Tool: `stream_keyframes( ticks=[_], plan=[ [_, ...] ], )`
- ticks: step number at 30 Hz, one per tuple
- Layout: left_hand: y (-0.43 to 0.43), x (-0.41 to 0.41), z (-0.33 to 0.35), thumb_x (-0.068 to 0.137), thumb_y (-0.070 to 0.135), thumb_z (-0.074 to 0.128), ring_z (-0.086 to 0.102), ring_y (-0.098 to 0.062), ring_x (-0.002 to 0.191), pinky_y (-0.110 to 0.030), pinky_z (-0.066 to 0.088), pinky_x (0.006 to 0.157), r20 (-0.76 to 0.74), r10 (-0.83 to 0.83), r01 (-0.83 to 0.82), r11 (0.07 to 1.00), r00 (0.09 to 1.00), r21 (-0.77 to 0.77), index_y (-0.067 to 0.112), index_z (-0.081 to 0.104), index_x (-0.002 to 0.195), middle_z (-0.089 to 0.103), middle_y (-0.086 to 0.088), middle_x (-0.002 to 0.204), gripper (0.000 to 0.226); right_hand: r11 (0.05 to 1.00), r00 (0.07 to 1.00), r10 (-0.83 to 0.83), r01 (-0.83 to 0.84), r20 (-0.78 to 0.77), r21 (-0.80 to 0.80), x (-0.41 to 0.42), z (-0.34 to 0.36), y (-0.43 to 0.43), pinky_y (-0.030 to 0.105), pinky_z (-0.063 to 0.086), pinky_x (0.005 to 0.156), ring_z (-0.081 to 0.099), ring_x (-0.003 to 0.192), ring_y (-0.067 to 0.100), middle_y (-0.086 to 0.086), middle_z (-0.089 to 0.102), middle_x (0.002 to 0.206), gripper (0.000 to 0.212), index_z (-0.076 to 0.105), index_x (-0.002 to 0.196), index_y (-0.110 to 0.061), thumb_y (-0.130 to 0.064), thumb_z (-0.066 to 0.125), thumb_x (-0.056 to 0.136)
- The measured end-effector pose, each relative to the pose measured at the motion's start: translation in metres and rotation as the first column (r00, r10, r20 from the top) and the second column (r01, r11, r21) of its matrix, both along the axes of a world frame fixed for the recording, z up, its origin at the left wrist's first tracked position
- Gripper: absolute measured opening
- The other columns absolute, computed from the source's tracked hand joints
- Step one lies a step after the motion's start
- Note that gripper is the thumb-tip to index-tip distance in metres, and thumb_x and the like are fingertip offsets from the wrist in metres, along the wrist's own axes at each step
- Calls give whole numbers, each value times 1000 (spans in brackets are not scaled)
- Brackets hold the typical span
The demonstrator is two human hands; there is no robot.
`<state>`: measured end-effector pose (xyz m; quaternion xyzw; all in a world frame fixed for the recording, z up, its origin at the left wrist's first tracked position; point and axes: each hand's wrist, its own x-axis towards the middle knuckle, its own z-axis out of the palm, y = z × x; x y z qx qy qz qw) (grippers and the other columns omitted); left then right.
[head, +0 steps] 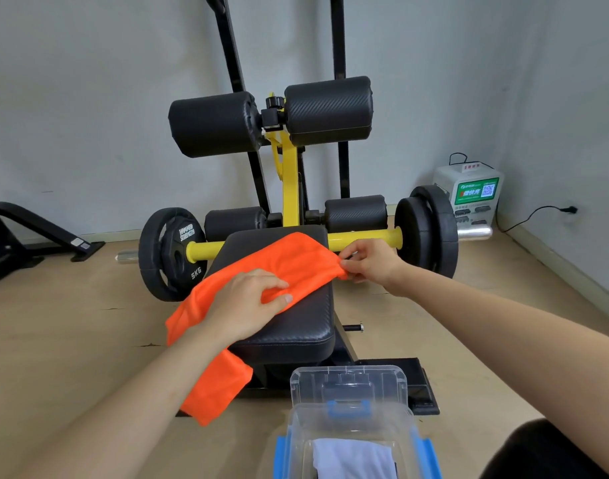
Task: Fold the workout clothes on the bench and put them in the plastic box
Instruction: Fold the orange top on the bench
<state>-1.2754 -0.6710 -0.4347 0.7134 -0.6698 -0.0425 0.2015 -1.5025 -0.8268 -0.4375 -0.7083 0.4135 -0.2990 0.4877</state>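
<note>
Two hands work an orange garment across a black padded bench.

The left hand [247, 302] presses down on the orange garment [278, 267], fingers bunching the cloth near the middle of the bench [303, 326], while the garment's left end hangs off the side toward the floor. The right hand [368, 262] pinches the garment's right corner at the bench edge. Below, the clear plastic box [351, 416] stands open on the floor with a white folded cloth [354, 458] inside.
</note>
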Motion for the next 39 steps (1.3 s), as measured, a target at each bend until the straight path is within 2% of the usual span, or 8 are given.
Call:
stream_keyframes(
  ticks=[8, 13, 18, 22, 27, 32, 37, 39],
  plan=[
    [10, -10, 16, 98, 50, 53, 44, -5, 137, -32, 33, 115, -27, -180, 181, 983, 983, 34, 38, 61, 134, 55, 14, 144, 39, 811, 917, -395, 327, -43, -484, -2, 5, -2, 33, 55, 73, 62, 79, 14, -3, 67, 89, 4, 70, 88, -20, -19, 71, 85],
    [45, 35, 36, 85, 23, 76, 64, -3, 89, -19, 45, 79, -176, -12, -16, 988, 984, -155, 30, 76, 97, 72, 12, 95, 14, 770, 983, 67, -160, -172, -617, 30, 8, 43, 35, 51, 82, 61, 87, 16, -2, 64, 99, 21, 71, 97, -19, -24, 80, 80],
    [82, 64, 26, 80, 20, 83, 59, -9, 85, -9, 41, 72, -176, 2, -8, 1000, 984, -30, 33, 78, 92, 64, 8, 89, 18, 540, 816, 337, -576, -470, -614, 64, -2, 77, 39, 38, 106, 54, 122, 19, -3, 62, 129, 52, 63, 129, -26, -57, 57, 88],
    [99, 76, 25, 87, 18, 76, 57, -9, 87, -8, 39, 76, -135, -19, 29, 997, 991, 69, 37, 74, 109, 55, 9, 97, 29, 584, 720, 282, -653, -634, -482, 76, 1, 78, 53, 35, 105, 41, 136, 19, -8, 51, 145, 53, 59, 132, -37, -67, 39, 93],
    [100, 65, 12, 81, 56, 63, 50, -2, 110, -24, 41, 98, -56, -43, 49, 992, 997, 115, 52, 56, 131, 55, 15, 114, 50, 645, 749, 258, -604, -610, -468, 82, 6, 62, 39, 37, 108, 51, 129, 23, -1, 59, 136, 41, 58, 133, -30, -49, 50, 97],
    [91, 37, 8, 71, 74, 55, 39, -7, 138, -33, 29, 116, 14, -97, 95, 991, 995, 94, 42, 50, 140, 48, 19, 146, 76, 722, 659, 73, -553, -749, -416, 84, 11, 33, 56, 13, 119, 25, 149, 24, -5, 40, 155, 42, 44, 142, -41, -47, 41, 101],
    [85, 24, 6, 60, 80, 64, 41, -10, 119, -37, 36, 107, 169, -14, 18, 1000, 986, -24, 44, 54, 129, 49, 20, 127, 78, 737, 599, -189, -437, -778, -516, 86, 12, 27, 57, 23, 109, 32, 134, 37, -1, 41, 149, 40, 45, 139, -52, -51, 32, 101],
    [84, 18, 5, 57, 79, 69, 39, -7, 110, -30, 35, 98, 221, -7, 25, 996, 975, -81, 44, 56, 124, 47, 20, 118, 76, 665, 685, -246, -396, -686, -634, 89, 7, 29, 51, 33, 101, 40, 122, 36, 5, 49, 131, 37, 54, 133, -45, -43, 41, 99]
  ],
)
